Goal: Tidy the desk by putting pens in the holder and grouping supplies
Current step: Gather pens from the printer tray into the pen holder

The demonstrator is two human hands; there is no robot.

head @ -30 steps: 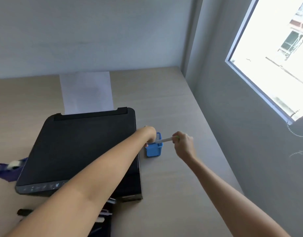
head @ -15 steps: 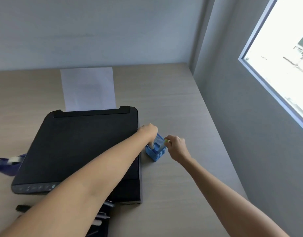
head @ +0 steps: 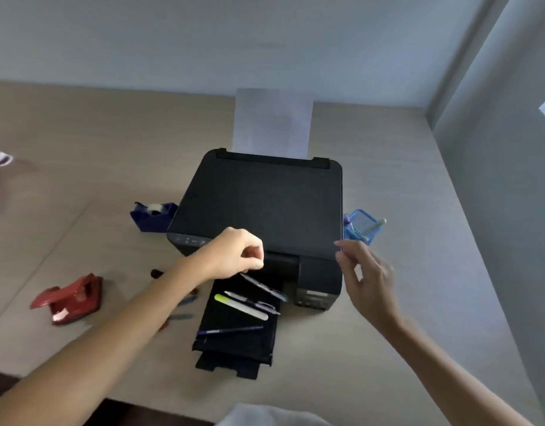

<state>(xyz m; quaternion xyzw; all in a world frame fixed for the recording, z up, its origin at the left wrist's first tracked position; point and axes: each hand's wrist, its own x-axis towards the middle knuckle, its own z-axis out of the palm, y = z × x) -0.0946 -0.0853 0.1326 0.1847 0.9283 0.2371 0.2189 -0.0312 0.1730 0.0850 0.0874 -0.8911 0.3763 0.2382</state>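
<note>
A blue mesh pen holder stands on the desk against the right side of the black printer, with a pale pen leaning out of it. Several pens lie on the printer's black output tray: a grey-blue pen, a white highlighter with a yellow-green cap, a grey pen and a dark blue pen. My left hand hovers over the tray with curled fingers, just above the grey-blue pen. My right hand is open, below the holder, holding nothing.
A red hole punch sits at the left, and a blue tape dispenser stands beside the printer. More small pens lie partly under my left forearm. A sheet of paper stands in the printer's feeder. A grey wall runs along the desk's right edge.
Both hands pulled back from the holder toward the front tray. The pen my right hand held now stands in the holder. The view swung left and down.
</note>
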